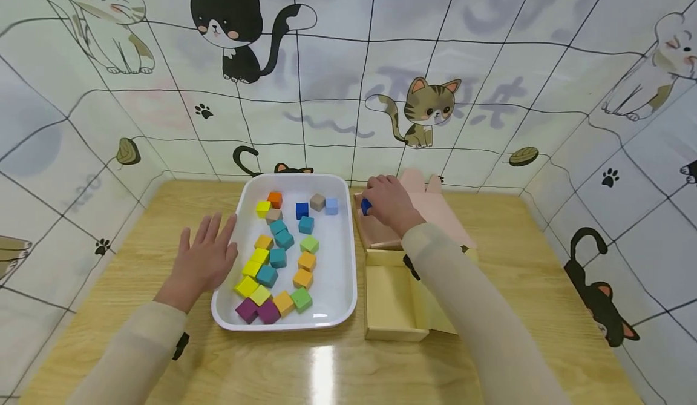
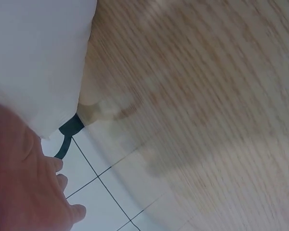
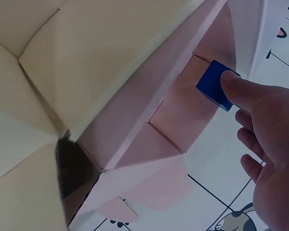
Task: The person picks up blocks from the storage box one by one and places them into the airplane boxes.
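Over the pink box (image 1: 435, 208), my right hand (image 1: 389, 202) pinches a dark blue cube (image 3: 213, 83). In the right wrist view, the thumb presses on the cube's side, and the box's interior shows behind it. My left hand (image 1: 204, 263) lies with straight, spread fingers at the left rim of a white tray (image 1: 334, 260); whether it touches the rim I cannot tell. Inside the tray are several coloured cubes: teal (image 1: 278, 257), yellow (image 1: 246, 287), purple (image 1: 268, 312), orange (image 1: 307, 261), green (image 1: 301, 299), and another dark blue one (image 1: 302, 210).
A pale yellow box (image 1: 394, 332) stands in front of the pink box, right of the tray, partly hidden by my right sleeve (image 1: 463, 290). Cat-patterned walls (image 1: 337, 90) enclose the wooden table (image 1: 517, 284) at the back and sides.
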Motion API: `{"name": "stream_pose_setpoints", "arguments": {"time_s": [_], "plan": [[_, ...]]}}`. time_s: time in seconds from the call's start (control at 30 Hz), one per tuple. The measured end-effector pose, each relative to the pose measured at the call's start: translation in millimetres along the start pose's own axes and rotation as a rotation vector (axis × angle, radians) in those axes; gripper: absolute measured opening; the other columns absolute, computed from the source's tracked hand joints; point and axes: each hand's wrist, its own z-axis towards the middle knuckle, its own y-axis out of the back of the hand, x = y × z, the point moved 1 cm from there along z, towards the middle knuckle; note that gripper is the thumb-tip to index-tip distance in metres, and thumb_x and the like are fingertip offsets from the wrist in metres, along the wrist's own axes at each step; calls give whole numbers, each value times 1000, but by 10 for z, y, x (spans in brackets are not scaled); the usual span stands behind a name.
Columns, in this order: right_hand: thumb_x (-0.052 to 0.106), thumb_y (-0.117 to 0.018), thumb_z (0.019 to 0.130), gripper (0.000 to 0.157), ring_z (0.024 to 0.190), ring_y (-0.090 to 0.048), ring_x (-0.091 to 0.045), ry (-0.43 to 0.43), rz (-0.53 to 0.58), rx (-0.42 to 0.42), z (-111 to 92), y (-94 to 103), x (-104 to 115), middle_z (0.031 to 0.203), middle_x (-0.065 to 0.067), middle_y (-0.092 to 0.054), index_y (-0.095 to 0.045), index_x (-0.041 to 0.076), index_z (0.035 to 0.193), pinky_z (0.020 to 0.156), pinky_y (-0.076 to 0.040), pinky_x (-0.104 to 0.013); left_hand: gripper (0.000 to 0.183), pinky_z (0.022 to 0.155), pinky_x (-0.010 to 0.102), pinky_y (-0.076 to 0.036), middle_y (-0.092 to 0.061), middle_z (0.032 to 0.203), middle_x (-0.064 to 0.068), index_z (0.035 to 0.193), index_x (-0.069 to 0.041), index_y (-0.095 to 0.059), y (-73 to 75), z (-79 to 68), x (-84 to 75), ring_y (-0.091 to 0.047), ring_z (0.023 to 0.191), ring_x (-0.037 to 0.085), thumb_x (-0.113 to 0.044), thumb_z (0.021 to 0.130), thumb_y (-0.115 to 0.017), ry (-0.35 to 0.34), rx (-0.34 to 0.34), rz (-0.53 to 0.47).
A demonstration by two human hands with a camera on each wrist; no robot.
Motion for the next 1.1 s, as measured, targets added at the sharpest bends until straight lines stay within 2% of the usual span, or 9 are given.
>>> {"name": "stream_pose_setpoints", "arguments": {"time_s": [0.27, 0.5, 1.1], "plan": [[36, -69, 90, 35, 125, -50, -26, -11, -8, 40, 141, -71, 14, 126, -5, -58, -67, 25, 123, 114, -36, -44, 61, 116, 70, 3, -8, 162, 23, 158, -17, -8, -17, 29, -16, -6, 149, 46, -36, 103, -28, 10, -25, 7], [36, -70, 89, 37, 123, -50, -27, -3, -10, 53, 241, -128, 42, 125, -6, -57, -68, 23, 124, 113, -37, -44, 61, 116, 70, 1, -9, 162, 23, 158, -17, -8, -13, 42, -6, -7, 148, 46, -36, 103, -28, 13, -27, 20], [40, -70, 88, 42, 127, -50, -26, 13, -33, 81, 310, -271, 49, 133, -5, -54, -66, 22, 125, 113, -37, -44, 61, 117, 69, 0, -9, 162, 23, 158, -15, -9, -29, 42, -4, -6, 149, 45, -35, 103, -29, 29, -29, 13]]}}
